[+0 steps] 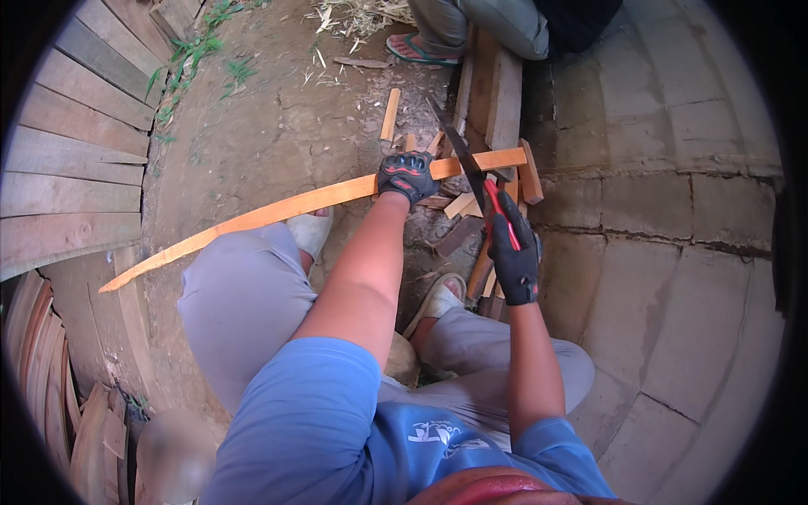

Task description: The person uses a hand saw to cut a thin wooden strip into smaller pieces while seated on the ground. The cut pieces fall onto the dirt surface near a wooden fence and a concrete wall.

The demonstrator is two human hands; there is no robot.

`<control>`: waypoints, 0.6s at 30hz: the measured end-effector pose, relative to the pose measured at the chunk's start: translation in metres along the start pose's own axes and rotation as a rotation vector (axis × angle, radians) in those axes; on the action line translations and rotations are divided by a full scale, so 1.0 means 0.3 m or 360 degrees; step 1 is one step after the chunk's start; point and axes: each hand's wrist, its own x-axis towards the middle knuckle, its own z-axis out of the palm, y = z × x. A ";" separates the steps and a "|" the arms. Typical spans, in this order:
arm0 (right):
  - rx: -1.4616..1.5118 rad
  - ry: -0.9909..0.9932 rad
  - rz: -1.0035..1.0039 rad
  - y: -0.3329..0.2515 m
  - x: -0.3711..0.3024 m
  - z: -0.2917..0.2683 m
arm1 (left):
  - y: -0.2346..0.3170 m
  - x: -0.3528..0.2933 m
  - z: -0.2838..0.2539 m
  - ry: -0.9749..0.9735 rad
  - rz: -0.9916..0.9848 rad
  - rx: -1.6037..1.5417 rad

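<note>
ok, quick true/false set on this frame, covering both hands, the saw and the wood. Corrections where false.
1. The right hand grips a saw with a red handle. True.
2. The left hand is clear of the long wooden strip. False: the left hand is on the long wooden strip.
3. Both hands are gloved. True.
4. The saw blade crosses the strip near its left end. False: it crosses near the right end.
5. A foot in a green sandal shows near the top of the view. True.
</note>
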 end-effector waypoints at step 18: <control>0.0027 0.0222 0.0268 -0.188 -0.407 -0.298 | -0.010 0.003 0.018 0.0055 0.0042 0.0064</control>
